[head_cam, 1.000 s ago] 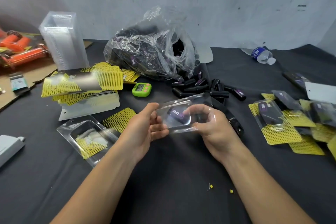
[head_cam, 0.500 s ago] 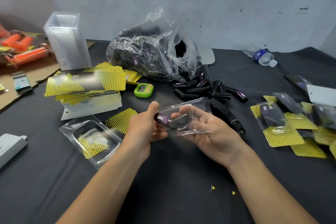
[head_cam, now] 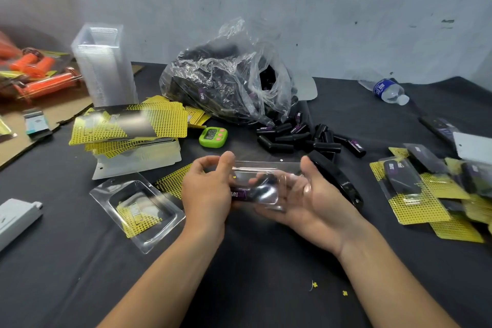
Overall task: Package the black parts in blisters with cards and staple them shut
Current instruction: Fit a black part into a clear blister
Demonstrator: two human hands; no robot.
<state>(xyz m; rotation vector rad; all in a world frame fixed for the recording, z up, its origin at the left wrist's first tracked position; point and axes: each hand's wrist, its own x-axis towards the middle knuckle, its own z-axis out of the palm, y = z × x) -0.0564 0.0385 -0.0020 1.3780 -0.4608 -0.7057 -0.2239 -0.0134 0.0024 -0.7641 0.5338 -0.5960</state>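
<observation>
Over the middle of the black table, a clear plastic blister is held between both hands. A black part with a purple label lies in its pocket. My left hand grips the blister's left end, thumb on top. My right hand cradles it from below, palm up with fingers curled under it. Loose black parts lie behind my hands. A stack of yellow dotted cards sits at the left. Another blister with a yellow card inside lies left of my left hand.
A plastic bag of black parts stands at the back centre, beside a tall stack of empty blisters. A green timer, a black stapler, packed blisters at the right, a water bottle and a grey box lie around.
The blister with the black part has been turned in my hands, its flat flap now stretching toward the right. My right hand has opened further beneath it.
</observation>
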